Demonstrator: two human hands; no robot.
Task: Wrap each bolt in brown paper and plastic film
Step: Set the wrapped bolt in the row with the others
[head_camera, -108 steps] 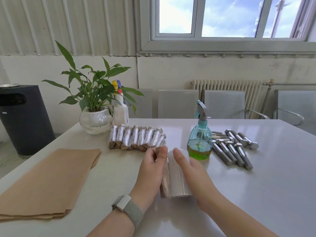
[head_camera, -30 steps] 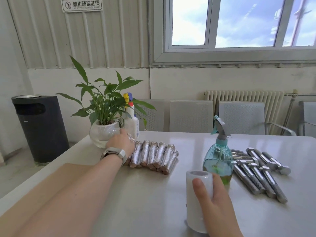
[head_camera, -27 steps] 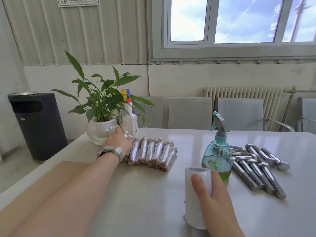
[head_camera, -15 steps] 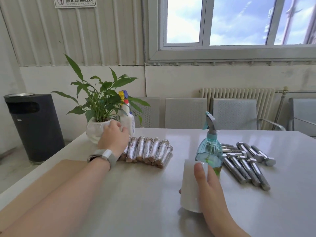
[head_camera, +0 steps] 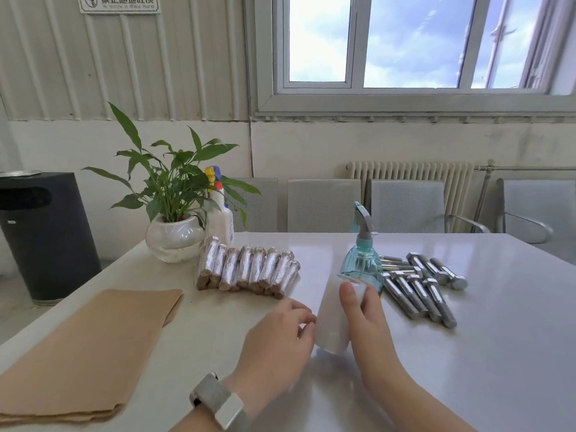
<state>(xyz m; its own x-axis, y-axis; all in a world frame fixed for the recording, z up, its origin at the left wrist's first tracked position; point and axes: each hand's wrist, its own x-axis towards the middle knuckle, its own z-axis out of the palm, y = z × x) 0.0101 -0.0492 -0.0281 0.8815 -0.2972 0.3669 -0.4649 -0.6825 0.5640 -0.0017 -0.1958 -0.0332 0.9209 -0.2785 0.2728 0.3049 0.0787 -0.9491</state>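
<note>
My right hand (head_camera: 364, 325) grips a white roll of plastic film (head_camera: 335, 316), tilted off the table in front of me. My left hand (head_camera: 277, 335) is beside the roll, fingertips touching its left side, with a grey watch on the wrist. A row of several wrapped bolts (head_camera: 246, 269) lies behind, one stacked on top at the left end. Several bare steel bolts (head_camera: 420, 285) lie at the right. A stack of brown paper sheets (head_camera: 84, 347) lies at the left.
A teal spray bottle (head_camera: 363, 260) stands just behind the roll. A potted plant (head_camera: 174, 219) and a white spray bottle (head_camera: 219, 213) stand at the back left. The white table (head_camera: 498, 353) has grey chairs behind it, and a black bin (head_camera: 43, 232) stands at far left.
My left hand left the wrapped bolts, where it set one down, and came back to the film roll. My right hand kept the roll and tilted it.
</note>
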